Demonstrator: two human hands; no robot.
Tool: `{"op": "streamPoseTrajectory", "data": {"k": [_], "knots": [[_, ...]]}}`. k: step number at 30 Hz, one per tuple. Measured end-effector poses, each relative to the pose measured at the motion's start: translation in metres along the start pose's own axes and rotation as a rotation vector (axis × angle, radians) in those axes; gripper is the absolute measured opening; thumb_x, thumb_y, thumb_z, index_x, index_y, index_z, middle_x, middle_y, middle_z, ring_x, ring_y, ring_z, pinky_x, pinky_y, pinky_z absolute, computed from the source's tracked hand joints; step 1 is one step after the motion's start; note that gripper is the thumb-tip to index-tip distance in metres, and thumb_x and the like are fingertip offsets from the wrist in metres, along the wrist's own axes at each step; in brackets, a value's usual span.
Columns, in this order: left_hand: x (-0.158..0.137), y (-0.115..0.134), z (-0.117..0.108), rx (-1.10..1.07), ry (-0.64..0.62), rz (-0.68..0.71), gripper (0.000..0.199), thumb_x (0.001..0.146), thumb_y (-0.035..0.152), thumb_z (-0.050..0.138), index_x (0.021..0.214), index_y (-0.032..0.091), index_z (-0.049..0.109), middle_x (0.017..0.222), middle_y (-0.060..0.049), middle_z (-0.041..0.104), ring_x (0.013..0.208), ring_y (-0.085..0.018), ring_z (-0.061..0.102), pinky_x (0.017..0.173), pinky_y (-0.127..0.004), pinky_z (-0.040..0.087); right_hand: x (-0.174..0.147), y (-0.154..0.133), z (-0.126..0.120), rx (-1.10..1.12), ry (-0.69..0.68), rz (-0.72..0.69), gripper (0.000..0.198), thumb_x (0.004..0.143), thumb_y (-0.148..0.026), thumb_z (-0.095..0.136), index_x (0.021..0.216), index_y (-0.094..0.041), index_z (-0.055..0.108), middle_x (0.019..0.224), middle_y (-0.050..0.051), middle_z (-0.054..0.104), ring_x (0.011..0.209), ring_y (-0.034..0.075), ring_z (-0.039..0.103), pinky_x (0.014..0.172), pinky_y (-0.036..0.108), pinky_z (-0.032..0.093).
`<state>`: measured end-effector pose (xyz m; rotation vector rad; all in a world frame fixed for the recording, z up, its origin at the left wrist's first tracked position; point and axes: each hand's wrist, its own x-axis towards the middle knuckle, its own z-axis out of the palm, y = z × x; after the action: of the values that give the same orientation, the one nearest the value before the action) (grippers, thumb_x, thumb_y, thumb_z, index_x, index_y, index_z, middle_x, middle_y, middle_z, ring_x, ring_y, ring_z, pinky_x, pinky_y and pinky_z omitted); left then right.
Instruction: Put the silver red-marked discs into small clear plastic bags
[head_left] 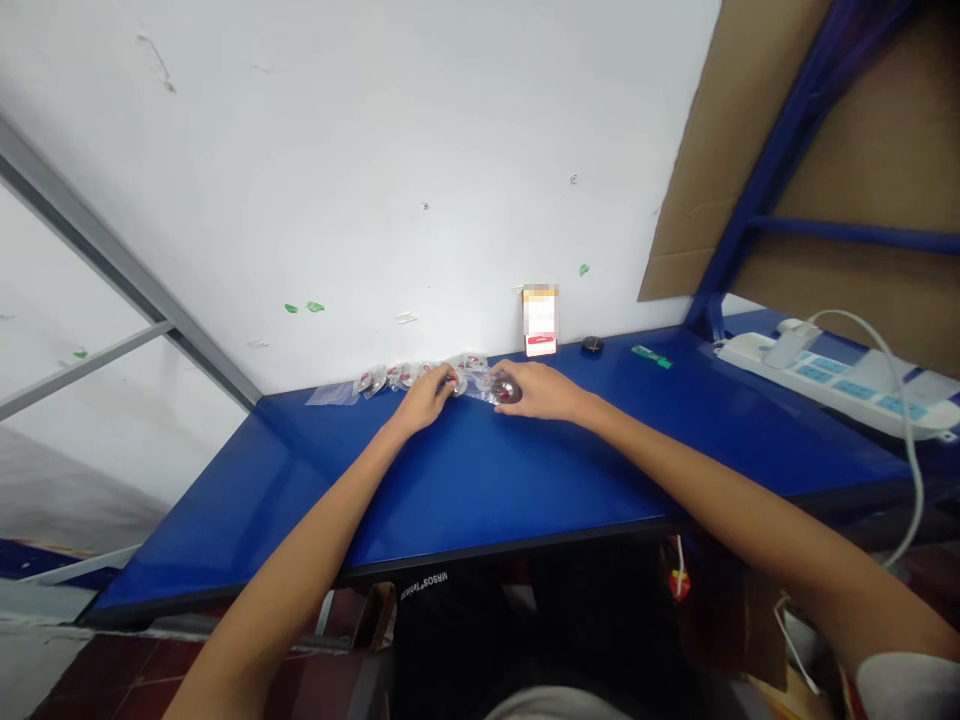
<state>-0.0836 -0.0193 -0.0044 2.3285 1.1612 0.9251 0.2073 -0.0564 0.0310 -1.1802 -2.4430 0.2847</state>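
My right hand [541, 390] curls around a round, dark, shiny piece with a red mark [507, 389], partly wrapped in clear plastic. To its left, my left hand [426, 398] has its fingertips closed on a small, shiny round piece [454, 382] with some red on it, also in clear plastic. Clear film stretches between the two hands. Several similar round bagged pieces [373, 379] lie in a row along the wall, left of and behind my left hand. What exactly these pieces are cannot be made out.
An upright phone [541, 335] leans on the wall at the back of the blue table [465, 480]. Right of it lie a small black round object [592, 344] and a green strip [651, 356]. A white power strip [840, 385] with a plugged-in cable sits at the right.
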Motion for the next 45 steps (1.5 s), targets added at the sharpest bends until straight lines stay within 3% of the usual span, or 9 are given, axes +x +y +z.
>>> {"op": "streamPoseTrajectory", "data": {"k": [5, 10, 17, 25, 33, 40, 45], "knots": [[-0.007, 0.02, -0.026, -0.421, 0.01, -0.134, 0.037, 0.098, 0.054, 0.07, 0.106, 0.019, 0.059, 0.085, -0.001, 0.066, 0.069, -0.014, 0.065, 0.063, -0.025, 0.052, 0.001, 0.006, 0.002, 0.002, 0.031, -0.002, 0.058, 0.09, -0.044, 0.079, 0.14, -0.022, 0.058, 0.131, 0.012, 0.076, 0.109, 0.032, 0.075, 0.081, 0.034, 0.052], [-0.013, 0.04, -0.034, -0.604, -0.051, -0.195, 0.037, 0.092, 0.051, 0.08, 0.103, 0.017, 0.069, 0.078, -0.002, 0.066, 0.064, -0.012, 0.06, 0.056, -0.022, 0.046, 0.0, 0.006, 0.002, 0.017, 0.042, -0.007, 0.059, 0.09, -0.045, 0.079, 0.141, -0.024, 0.057, 0.131, 0.011, 0.076, 0.107, 0.031, 0.075, 0.079, 0.033, 0.051], [-0.011, 0.05, -0.018, -0.6, -0.009, -0.251, 0.041, 0.083, 0.051, 0.087, 0.103, 0.017, 0.074, 0.068, -0.001, 0.067, 0.056, -0.012, 0.059, 0.048, -0.022, 0.041, -0.001, 0.001, 0.003, 0.044, 0.03, -0.044, 0.059, 0.089, -0.043, 0.081, 0.141, -0.026, 0.057, 0.131, 0.01, 0.076, 0.108, 0.031, 0.075, 0.082, 0.035, 0.052], [-0.011, 0.058, -0.021, -0.563, 0.093, -0.359, 0.042, 0.077, 0.047, 0.092, 0.097, 0.018, 0.07, 0.058, 0.001, 0.067, 0.045, -0.01, 0.054, 0.041, -0.019, 0.034, -0.001, 0.002, 0.005, 0.031, 0.035, -0.05, 0.061, 0.088, -0.041, 0.081, 0.142, -0.025, 0.06, 0.131, 0.01, 0.076, 0.109, 0.032, 0.074, 0.085, 0.037, 0.055], [-0.013, 0.058, -0.027, -0.538, 0.01, -0.322, 0.039, 0.08, 0.049, 0.09, 0.095, 0.018, 0.072, 0.057, 0.0, 0.066, 0.044, -0.01, 0.054, 0.041, -0.019, 0.031, -0.001, -0.003, 0.002, 0.093, 0.016, -0.088, 0.056, 0.087, -0.036, 0.078, 0.142, -0.025, 0.068, 0.136, 0.008, 0.076, 0.115, 0.032, 0.074, 0.095, 0.039, 0.055], [-0.016, 0.05, -0.044, -0.587, -0.155, -0.279, 0.033, 0.084, 0.042, 0.088, 0.096, 0.02, 0.068, 0.064, 0.001, 0.064, 0.051, -0.01, 0.057, 0.043, -0.019, 0.034, 0.0, -0.009, 0.001, 0.245, -0.039, -0.087, 0.043, 0.084, -0.029, 0.076, 0.127, -0.026, 0.077, 0.115, 0.003, 0.082, 0.094, 0.024, 0.076, 0.084, 0.032, 0.055], [-0.016, 0.048, -0.041, -0.594, -0.154, -0.275, 0.035, 0.084, 0.044, 0.088, 0.094, 0.02, 0.064, 0.058, 0.003, 0.061, 0.047, -0.009, 0.054, 0.041, -0.018, 0.031, -0.001, -0.009, 0.003, 0.279, -0.048, -0.114, 0.055, 0.083, -0.035, 0.08, 0.137, -0.023, 0.074, 0.12, 0.006, 0.081, 0.098, 0.025, 0.077, 0.088, 0.034, 0.055]]}}
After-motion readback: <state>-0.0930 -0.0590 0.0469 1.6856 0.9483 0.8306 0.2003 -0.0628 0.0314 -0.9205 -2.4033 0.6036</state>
